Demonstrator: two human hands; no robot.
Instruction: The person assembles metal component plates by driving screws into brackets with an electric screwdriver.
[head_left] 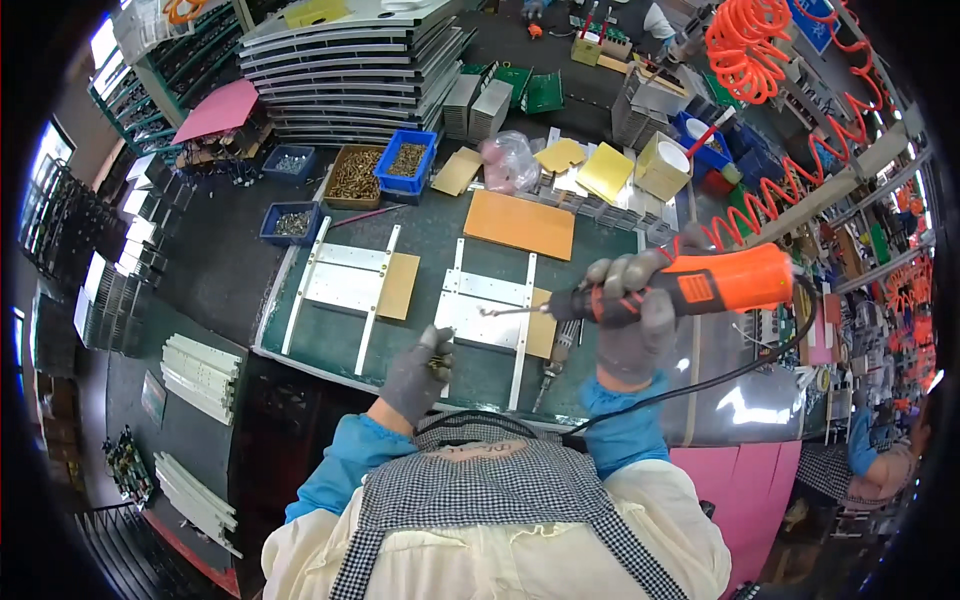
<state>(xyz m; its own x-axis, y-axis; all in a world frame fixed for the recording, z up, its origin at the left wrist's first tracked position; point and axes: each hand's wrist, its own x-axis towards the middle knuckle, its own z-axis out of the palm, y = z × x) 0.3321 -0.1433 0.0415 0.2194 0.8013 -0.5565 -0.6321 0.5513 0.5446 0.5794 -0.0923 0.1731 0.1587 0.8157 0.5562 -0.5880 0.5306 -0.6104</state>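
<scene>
My right hand point(634, 330), in a grey glove, is wrapped round an orange and black electric screwdriver point(700, 284). The tool lies almost level, its thin bit point(508, 311) pointing left above a white metal plate point(478, 320) with two long rails across it. My left hand point(415, 378), also gloved, is closed beside that plate's near left corner. Small brass-coloured screws point(437, 364) show between its fingers, partly hidden. Further left lies a second white plate point(345, 277) with two rails point(378, 300). A tan board point(398, 286) sits partly under it.
Blue bins point(406, 163) and a brown box point(355, 176) of small brass-coloured parts stand at the back. An orange board point(519, 225) lies beyond the plates. Another power tool point(553, 368) rests below the screwdriver. A black cord point(725, 377) loops past my right arm; a red coiled hose point(760, 210) hangs right.
</scene>
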